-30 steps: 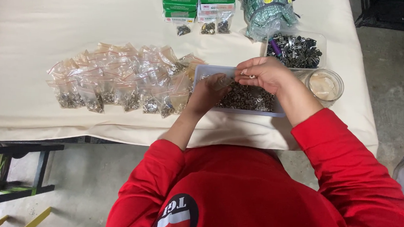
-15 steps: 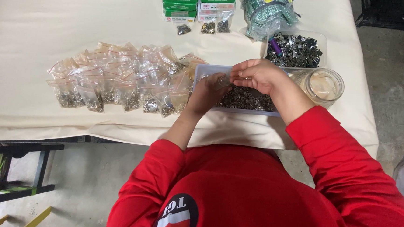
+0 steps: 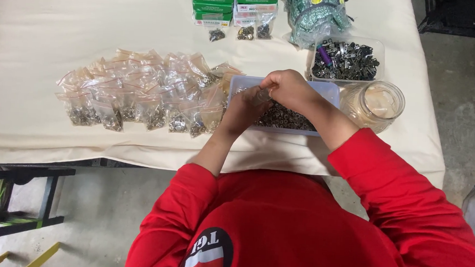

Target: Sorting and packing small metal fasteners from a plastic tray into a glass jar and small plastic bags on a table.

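Two hands working over tray of metal fasteners.
Left hand (image 3: 245,107) and right hand (image 3: 287,88) are pinching a small bag (image 3: 262,95) over the tray (image 3: 328,90); a loose grip risks spilling fasteners.

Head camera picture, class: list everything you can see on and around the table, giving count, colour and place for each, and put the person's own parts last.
Table cover: one, cream, across the whole table.
Small bags: a heap too many to count, clear with dark metal bits, left of the hands.
Shallow tray: one, pale blue-white, under the hands, filled with small metal parts.
Clear tub: one, holding dark metal pieces and a purple item, behind the tray.
Glass jar: one, clear, right of the tray.
Green boxes: several stacked, far edge.
Wrapped bundle: one, teal-green, far edge.
Left hand: over the tray, fingers at a small clear bag.
Right hand: over the tray, pinching the same bag.
Sleeves: red.
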